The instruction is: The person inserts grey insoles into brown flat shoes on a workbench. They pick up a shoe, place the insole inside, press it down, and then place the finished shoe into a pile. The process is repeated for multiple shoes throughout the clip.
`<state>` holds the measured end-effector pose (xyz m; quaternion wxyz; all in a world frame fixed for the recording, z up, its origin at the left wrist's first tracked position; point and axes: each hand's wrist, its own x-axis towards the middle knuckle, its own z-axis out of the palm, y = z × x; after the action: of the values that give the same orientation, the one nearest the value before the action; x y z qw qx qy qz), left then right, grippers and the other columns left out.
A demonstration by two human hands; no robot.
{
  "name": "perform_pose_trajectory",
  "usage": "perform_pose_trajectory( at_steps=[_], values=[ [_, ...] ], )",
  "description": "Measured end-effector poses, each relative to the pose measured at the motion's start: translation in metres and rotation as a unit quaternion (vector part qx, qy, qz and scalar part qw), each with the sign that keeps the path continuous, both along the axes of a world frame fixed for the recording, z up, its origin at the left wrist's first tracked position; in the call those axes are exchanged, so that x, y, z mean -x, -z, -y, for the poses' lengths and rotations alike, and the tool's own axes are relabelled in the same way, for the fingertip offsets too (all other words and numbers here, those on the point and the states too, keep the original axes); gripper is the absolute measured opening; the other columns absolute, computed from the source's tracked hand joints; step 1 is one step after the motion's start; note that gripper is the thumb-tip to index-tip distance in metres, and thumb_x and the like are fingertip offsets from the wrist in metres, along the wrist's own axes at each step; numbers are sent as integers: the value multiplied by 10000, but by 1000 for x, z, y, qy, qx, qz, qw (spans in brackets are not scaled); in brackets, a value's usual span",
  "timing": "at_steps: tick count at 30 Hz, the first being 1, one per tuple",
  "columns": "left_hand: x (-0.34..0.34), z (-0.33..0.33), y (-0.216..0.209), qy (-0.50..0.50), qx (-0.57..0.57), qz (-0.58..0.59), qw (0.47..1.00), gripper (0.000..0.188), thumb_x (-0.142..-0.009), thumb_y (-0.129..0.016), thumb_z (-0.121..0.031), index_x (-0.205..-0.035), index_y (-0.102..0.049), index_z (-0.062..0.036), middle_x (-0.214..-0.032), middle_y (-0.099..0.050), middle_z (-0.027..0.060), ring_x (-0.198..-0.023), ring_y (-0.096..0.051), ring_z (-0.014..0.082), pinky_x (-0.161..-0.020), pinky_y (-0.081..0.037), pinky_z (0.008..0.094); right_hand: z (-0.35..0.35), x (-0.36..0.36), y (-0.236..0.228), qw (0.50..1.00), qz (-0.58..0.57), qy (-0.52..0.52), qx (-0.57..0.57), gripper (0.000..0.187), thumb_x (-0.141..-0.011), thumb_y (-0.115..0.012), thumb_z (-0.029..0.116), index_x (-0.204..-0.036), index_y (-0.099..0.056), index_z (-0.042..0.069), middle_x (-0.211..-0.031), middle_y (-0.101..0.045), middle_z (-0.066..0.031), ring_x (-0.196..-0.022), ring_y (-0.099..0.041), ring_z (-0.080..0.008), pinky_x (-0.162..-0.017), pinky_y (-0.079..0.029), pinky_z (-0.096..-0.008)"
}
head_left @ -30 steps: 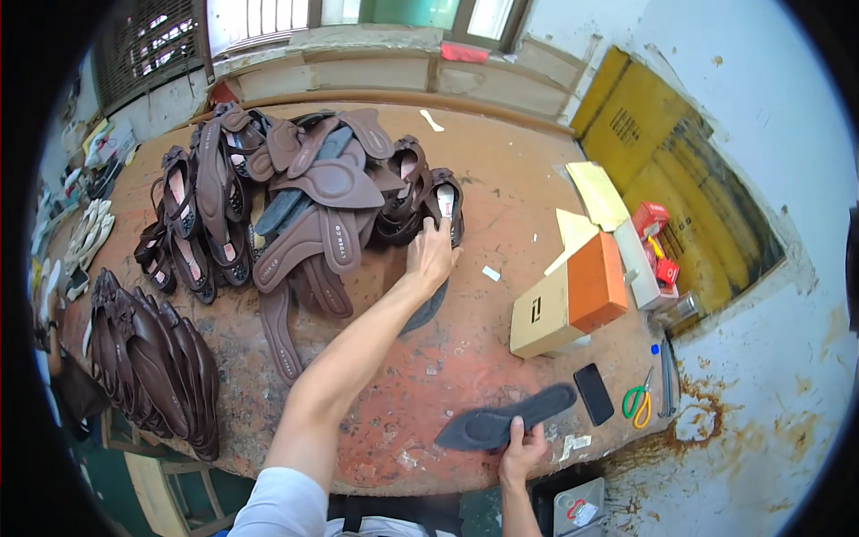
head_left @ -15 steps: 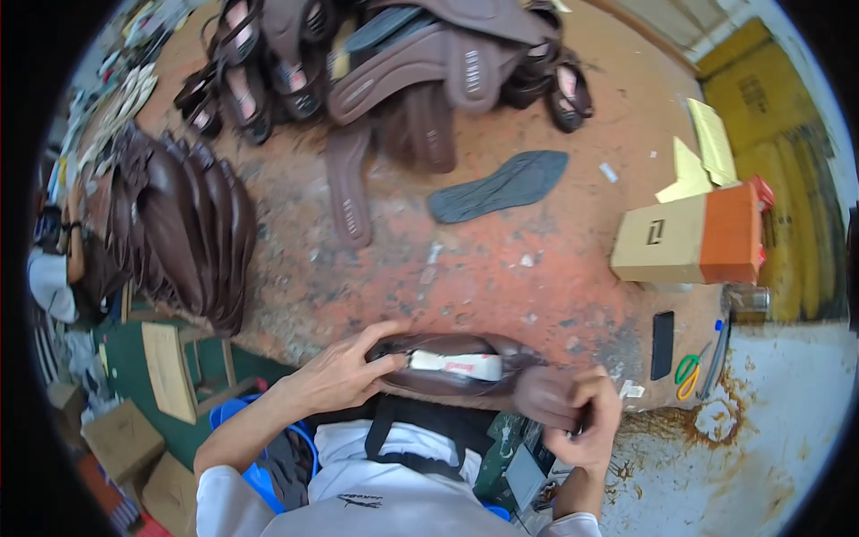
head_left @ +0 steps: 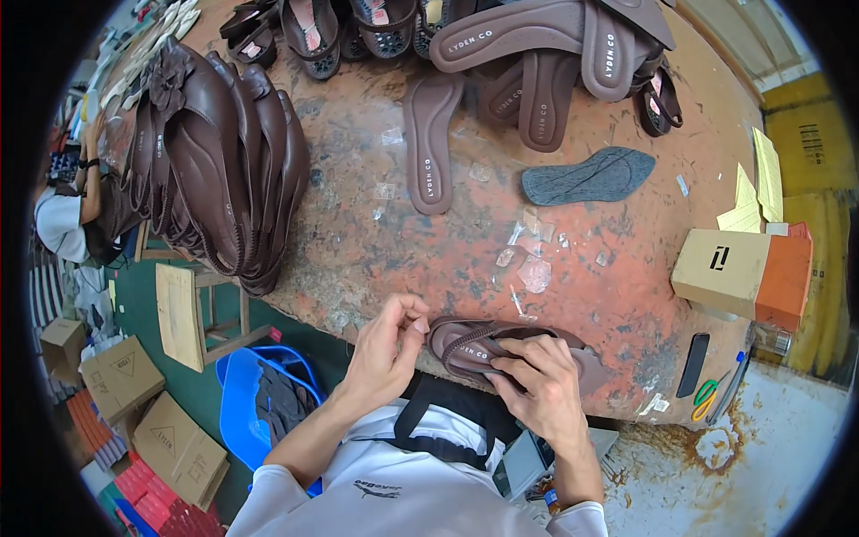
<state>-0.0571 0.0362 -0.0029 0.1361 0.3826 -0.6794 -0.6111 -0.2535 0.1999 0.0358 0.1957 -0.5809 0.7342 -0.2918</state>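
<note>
A dark brown slip-on shoe (head_left: 452, 327) lies on its sole along the near edge of the table, a gathered strap round its left end. Inside it shows a brown insole (head_left: 474, 351) with pale lettering. My right hand (head_left: 541, 380) lies over the shoe, fingers bent down into its opening and thumb at the near side, hiding the middle of it. Just off the shoe's left end, my left hand (head_left: 385, 349) is raised with loosely curled fingers, thumb and forefinger slightly apart. Nothing shows between them.
Brown shoes (head_left: 210, 170) are stacked at left. Farther back lie loose insoles (head_left: 429, 148), a grey sole piece (head_left: 588, 176) and more shoes (head_left: 309, 36). A cardboard box (head_left: 720, 268), phone (head_left: 693, 365) and scissors (head_left: 705, 398) sit at right. A blue bin (head_left: 234, 403) stands below the table's edge.
The insole that my right hand held beside the shoe now lies inside it, covering the white strip. My left hand has come off the shoe. The view has shifted.
</note>
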Motion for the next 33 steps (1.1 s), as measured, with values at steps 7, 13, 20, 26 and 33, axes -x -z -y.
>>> perform_pose_trajectory(
  at_steps=[7, 13, 20, 26, 33],
  values=[
    [7, 1, -6, 19, 58, 8, 998, 283, -1014, -736, -41, -1242, -572, -2, -903, -644, 59, -809, -634, 119, -702, -543, 288, 7, -6, 8, 1000, -22, 20, 2, 249, -739, -895, 83, -970, -814, 39, -1118, -767, -63, -1020, -687, -266, -894, -521, -411],
    [23, -6, -9, 14, 103, 63, 993, 403, -901, -839, -29, -1227, -601, -15, -863, -571, 108, -745, -616, 251, -695, -535, 391, 7, -8, 10, 999, -47, 10, -14, 298, -762, -899, 147, -1020, -801, 35, -1144, -749, -78, -1068, -662, -280, -947, -493, -438],
    [24, -6, -6, 29, 136, 66, 988, 409, -883, -833, -12, -1217, -597, -8, -879, -554, 139, -754, -601, 319, -702, -521, 440, -17, -9, -20, 919, -188, 276, -211, 702, -696, -985, 470, -1132, -661, 26, -1070, -619, -142, -1039, -579, -360, -917, -435, -498],
    [23, -7, -3, 36, 187, 50, 980, 354, -846, -821, 33, -1134, -620, -4, -916, -575, 164, -838, -634, 352, -746, -527, 472, -18, -11, 2, 911, -201, 288, -214, 750, -656, -1007, 486, -1119, -642, 22, -1055, -607, -152, -1032, -570, -370, -895, -429, -484],
    [22, -10, 23, 247, 399, -159, 869, 328, -717, -827, -161, -1012, -740, -47, -1120, -755, 133, -918, -698, 309, -858, -589, 472, -6, 27, -9, 952, -172, 198, -155, 424, -806, -904, 254, -1072, -645, 50, -1041, -630, -138, -999, -610, -348, -846, -474, -486]
  ],
)
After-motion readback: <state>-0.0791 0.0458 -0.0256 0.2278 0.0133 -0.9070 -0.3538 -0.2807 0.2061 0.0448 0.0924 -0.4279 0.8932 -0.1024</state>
